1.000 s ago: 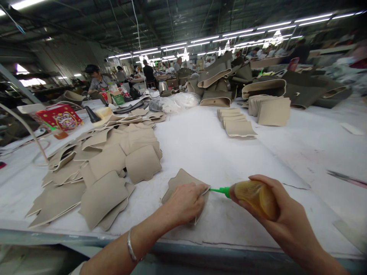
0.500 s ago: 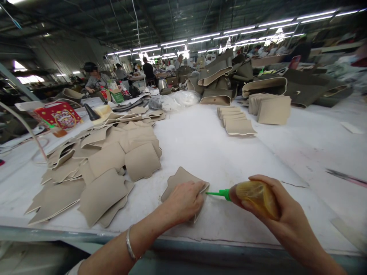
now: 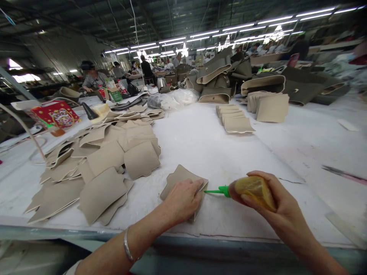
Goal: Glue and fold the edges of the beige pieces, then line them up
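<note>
right hand (image 3: 276, 204), clamped round the bottle (image 3: 252, 189) beside the panel (image 3: 177, 177), has drawn the nozzle (image 3: 220, 191) down from the panel's corner, seemingly following its edge; left hand (image 3: 183, 200) presses there, grip unclear.

from my left hand (image 3: 183, 200), bare worktop (image 3: 189, 139) runs back to the plastic bag (image 3: 177, 100), between the beige heap (image 3: 103, 157) on my left and the short stacks (image 3: 237, 124) on the right. the bottle (image 3: 254, 188) in my right hand (image 3: 279, 202) bars the low way rightward, short of a pointed tool (image 3: 344, 174).
</note>
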Available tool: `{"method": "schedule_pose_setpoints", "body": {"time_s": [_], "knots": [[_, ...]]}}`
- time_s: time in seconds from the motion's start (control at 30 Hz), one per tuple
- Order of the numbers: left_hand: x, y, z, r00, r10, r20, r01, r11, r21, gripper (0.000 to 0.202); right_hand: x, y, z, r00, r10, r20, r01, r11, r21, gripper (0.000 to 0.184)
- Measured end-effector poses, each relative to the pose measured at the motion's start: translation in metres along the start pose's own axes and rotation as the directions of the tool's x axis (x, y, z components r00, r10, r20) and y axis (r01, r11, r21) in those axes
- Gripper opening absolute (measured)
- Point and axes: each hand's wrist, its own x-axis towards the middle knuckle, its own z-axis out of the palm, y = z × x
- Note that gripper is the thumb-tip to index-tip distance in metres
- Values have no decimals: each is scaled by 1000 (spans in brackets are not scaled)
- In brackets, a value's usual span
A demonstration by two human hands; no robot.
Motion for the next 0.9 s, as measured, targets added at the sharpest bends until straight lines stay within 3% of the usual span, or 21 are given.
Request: {"method": "schedule_pose_setpoints", "body": {"time_s": [0.13,0.33,0.5,0.6,0.9], "knots": [[-2,-1,0,1000,-8,-3,8,1000,-14,45,-4,0,0,993,42,114,-48,997,55,40],[-3,0,-1,1000,-15,-6,15,999,-28,44,-8,3,1,999,48,26,-49,998,26,41],[-3,1,-1,1000,-16,-5,16,999,-41,45,-17,3,1,984,58,170,-70,995,65,41],[-4,0,0,1000,-26,-11,25,999,-35,44,-20,0,3,990,87,111,-95,993,74,41],[-7,0,3,999,-47,-21,46,997,-70,45,-34,-26,14,968,237,87,-249,954,168,40]]}}
